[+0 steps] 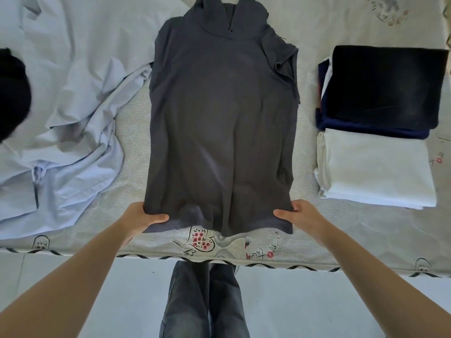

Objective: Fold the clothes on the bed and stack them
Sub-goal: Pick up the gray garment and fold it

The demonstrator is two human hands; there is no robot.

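A dark grey hooded top [219,123] lies lengthwise on the bed [136,123], hood at the far end, its sleeves folded in to a narrow strip. My left hand [141,219] grips its near left hem corner, thumb on top. My right hand [301,215] grips the near right hem corner the same way. To the right stand folded clothes: a black piece [388,86] on top of a dark blue one, and a folded white piece [375,167] nearer to me.
A crumpled light blue shirt [70,113] spreads over the left of the bed, with a black garment [12,93] at the far left edge. The bed's near edge [219,258] runs across below my hands; my legs in grey trousers [205,301] stand against it.
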